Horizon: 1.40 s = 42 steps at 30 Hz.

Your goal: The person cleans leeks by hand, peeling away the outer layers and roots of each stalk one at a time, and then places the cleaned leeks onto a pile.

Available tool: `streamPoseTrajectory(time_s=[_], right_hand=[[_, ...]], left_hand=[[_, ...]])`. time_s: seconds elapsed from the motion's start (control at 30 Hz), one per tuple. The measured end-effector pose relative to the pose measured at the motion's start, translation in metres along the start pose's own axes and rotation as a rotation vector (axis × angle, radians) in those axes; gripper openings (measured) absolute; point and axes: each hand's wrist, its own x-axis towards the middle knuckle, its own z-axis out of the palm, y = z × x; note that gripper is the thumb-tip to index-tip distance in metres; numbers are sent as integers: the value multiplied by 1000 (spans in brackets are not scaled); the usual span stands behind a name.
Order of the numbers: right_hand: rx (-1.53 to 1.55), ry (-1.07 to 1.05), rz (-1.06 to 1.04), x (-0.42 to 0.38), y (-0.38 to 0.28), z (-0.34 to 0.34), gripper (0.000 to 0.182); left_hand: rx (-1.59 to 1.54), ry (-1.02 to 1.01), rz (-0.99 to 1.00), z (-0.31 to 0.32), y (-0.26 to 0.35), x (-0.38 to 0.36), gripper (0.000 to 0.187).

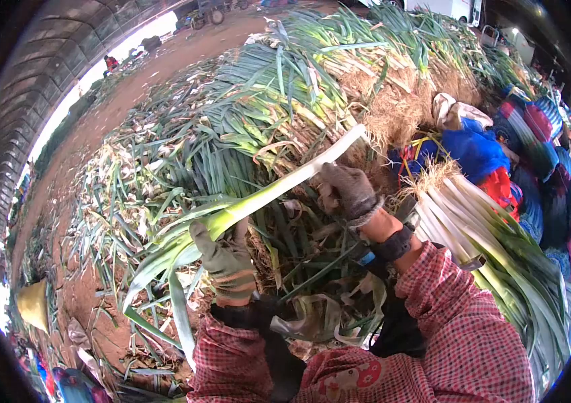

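A single leek (275, 189) slants across the middle of the view, its white end pointing up to the right and its green leaves hanging down to the left. My left hand (225, 258), in a greenish work glove with stripes, is closed around the leek where the leaves start. Higher up, my right hand (347, 191), in a dirty grey glove, has its fingers curled against the white shaft. Beside my right forearm lies a bundle of leeks (493, 225) with white shafts and rooted ends. Stripped leaves (366, 292) lie below my hands.
A large heap of leeks (231, 114) with dry roots (393, 111) stretches across the back. Blue cloth (474, 151) and colourful filled sacks (527, 134) stand at the right. Bare reddish soil (90, 262) runs along the left, with a yellow object (33, 305) on it.
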Motion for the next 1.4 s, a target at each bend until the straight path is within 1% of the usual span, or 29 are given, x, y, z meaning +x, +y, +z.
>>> streamPoseTrajectory(time_s=[0.03,0.07,0.1,0.17,0.2,0.23,0.27,0.3,0.33,0.43,0.5,0.57,0.6,0.63,0.67,0.73,0.77,0.8,0.9,0.97,1.03,1.07,1.1,1.2,1.27,1.3,1.33,1.37,1.4], right_hand=[[68,-48,-79,0,2,-7,29],[292,-20,4,-3,-5,-11,29],[293,-20,5,0,-6,-18,29],[682,-121,-22,5,-11,-26,30],[720,-7,6,2,-17,-26,33],[719,-4,4,-1,-25,-27,33],[792,75,110,-7,-41,-20,33],[864,154,217,-10,-49,-18,32],[808,-127,64,1,-25,-47,37],[889,-231,-30,13,-21,-75,36],[1000,-177,17,11,-34,-81,37],[949,-124,-139,17,-35,-92,38],[1016,6,-107,13,-46,-89,37],[1016,6,-109,14,-46,-91,37],[1424,-76,-93,17,-46,-97,36],[2234,-259,-45,24,-43,-117,36],[2636,-363,-12,28,-42,-128,37],[2785,-407,-12,30,-42,-137,36],[3050,-381,-83,31,-45,-161,32],[3362,-445,-163,32,-51,-175,30],[3748,-514,-247,35,-54,-178,29],[3916,-440,-279,38,-52,-172,28],[4049,-210,-278,39,-46,-158,27],[4123,944,-135,19,-1,-98,26],[3957,1581,-44,-19,20,-67,26],[3877,1778,-41,-35,24,-60,27],[3824,1891,-41,-48,27,-55,27],[3794,1964,-44,-55,27,-53,27],[3807,1979,-25,-58,27,-49,28]], left_hand=[[129,37,38,2,3,1,35],[193,54,57,3,6,1,36],[258,73,75,4,9,2,38],[-60,8,40,2,15,3,30],[-87,44,26,7,19,-1,33],[-89,42,23,8,18,-1,33],[56,86,56,9,18,0,35],[94,40,78,1,16,3,36],[131,-6,101,-6,14,6,36],[124,-23,119,-19,14,13,36],[97,21,116,-15,18,13,32],[-90,54,17,-13,25,12,24],[56,70,107,-23,20,17,28],[55,68,107,-39,16,24,28],[332,31,246,-57,13,30,34],[609,-10,383,-64,15,31,40],[418,7,277,-59,20,29,39],[227,24,169,-54,25,27,38],[75,-11,116,-45,35,24,38],[108,-17,175,-49,44,28,35],[48,176,19,-50,63,30,34],[175,137,189,-46,62,26,40],[177,135,197,-46,65,28,40],[94,-149,100,-53,76,32,51],[14,-143,131,-45,70,34,52],[-72,-147,161,-33,65,34,53],[-96,-18,120,-20,65,28,55],[-86,-10,118,-24,65,33,55],[-138,-188,133,-33,63,38,53]])
